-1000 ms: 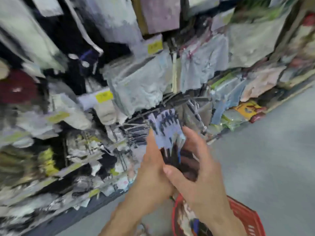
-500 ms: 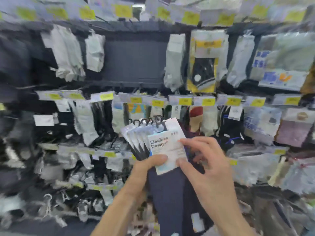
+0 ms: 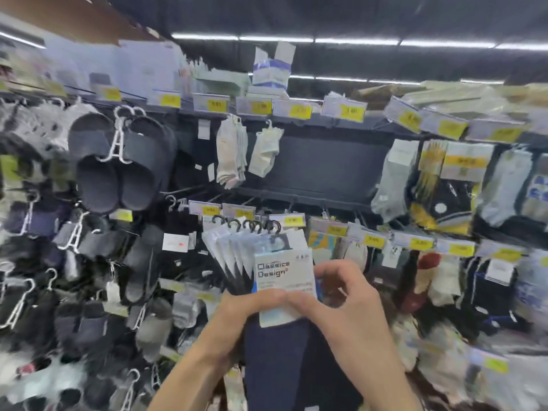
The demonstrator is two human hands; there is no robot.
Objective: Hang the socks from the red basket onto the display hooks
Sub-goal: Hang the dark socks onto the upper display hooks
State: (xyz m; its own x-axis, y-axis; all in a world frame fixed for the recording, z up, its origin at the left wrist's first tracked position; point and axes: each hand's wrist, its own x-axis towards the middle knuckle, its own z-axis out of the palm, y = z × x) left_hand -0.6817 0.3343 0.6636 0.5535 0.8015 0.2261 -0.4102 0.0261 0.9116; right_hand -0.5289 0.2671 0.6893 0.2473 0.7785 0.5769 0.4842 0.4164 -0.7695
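A fanned bunch of dark navy socks [image 3: 275, 360] with white card labels reading "Classics Design" and small black hanger hooks [image 3: 252, 224] is held up in front of the display wall. My left hand [image 3: 237, 310] grips the bunch from the left, thumb on the front card. My right hand [image 3: 347, 304] pinches the front card's right side with thumb and fingers. Bare metal display hooks [image 3: 189, 189] jut out from the dark panel just above the bunch. The red basket is out of view.
Dark slippers on white hangers [image 3: 118, 161] hang at upper left. White and grey socks [image 3: 234, 155] hang above the bunch, packaged socks [image 3: 444, 188] at right. Rows of yellow price tags [image 3: 299, 111] line the shelf rails. A bare dark back panel [image 3: 326, 164] lies behind the upper hooks.
The view has swung up from the basket and floor to the display wall. Both hands have lifted the sock bunch higher, and the labels now face me.
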